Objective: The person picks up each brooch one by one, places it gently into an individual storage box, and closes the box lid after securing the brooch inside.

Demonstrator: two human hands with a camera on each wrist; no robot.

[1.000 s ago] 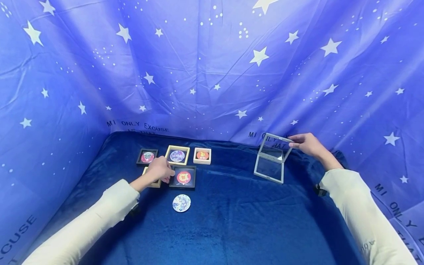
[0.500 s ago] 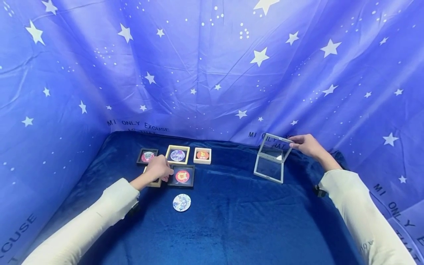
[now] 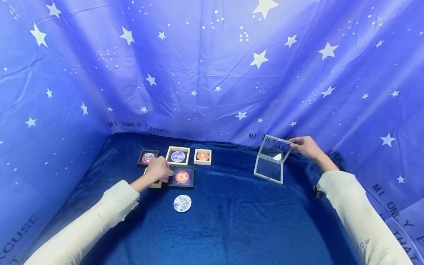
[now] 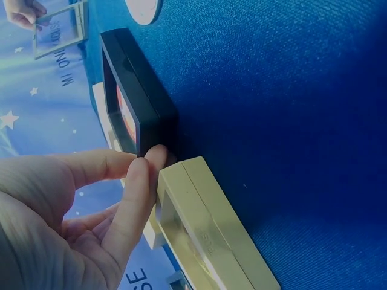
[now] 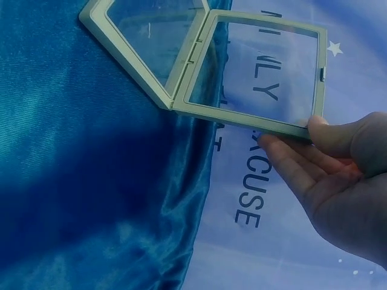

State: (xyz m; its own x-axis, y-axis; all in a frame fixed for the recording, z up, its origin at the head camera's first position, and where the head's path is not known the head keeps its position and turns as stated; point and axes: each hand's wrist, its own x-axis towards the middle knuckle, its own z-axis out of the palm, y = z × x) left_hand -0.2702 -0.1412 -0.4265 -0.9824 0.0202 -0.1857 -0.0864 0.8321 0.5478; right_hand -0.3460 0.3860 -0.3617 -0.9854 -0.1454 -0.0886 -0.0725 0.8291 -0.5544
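Observation:
My left hand (image 3: 158, 170) pinches the near left corner of a black display frame (image 4: 158, 99) between thumb and fingers. A round red and gold badge (image 3: 182, 177) shows in that frame's window. Right against the fingers is a wood-coloured frame (image 4: 208, 223), partly hidden under the hand in the head view. On the right, my right hand (image 3: 306, 147) pinches the corner of the raised lid (image 5: 257, 66) of a grey hinged display frame (image 3: 269, 170). Its lid stands up from the base, and both clear windows hold nothing. A loose blue and white round badge (image 3: 182, 203) lies on the cloth.
Behind the hands stand a smaller black frame (image 3: 140, 162), a yellow wooden frame (image 3: 189, 151) and a small pale wooden box (image 3: 202, 162), each with a round badge. Dark blue velvet cloth (image 3: 232, 221) covers the table. A starry curtain (image 3: 205, 73) rises at its back edge.
The black frame has shifted slightly left, toward the wood-coloured frame, with my left hand on it. My right hand keeps its hold on the raised lid. The head view has tilted a little.

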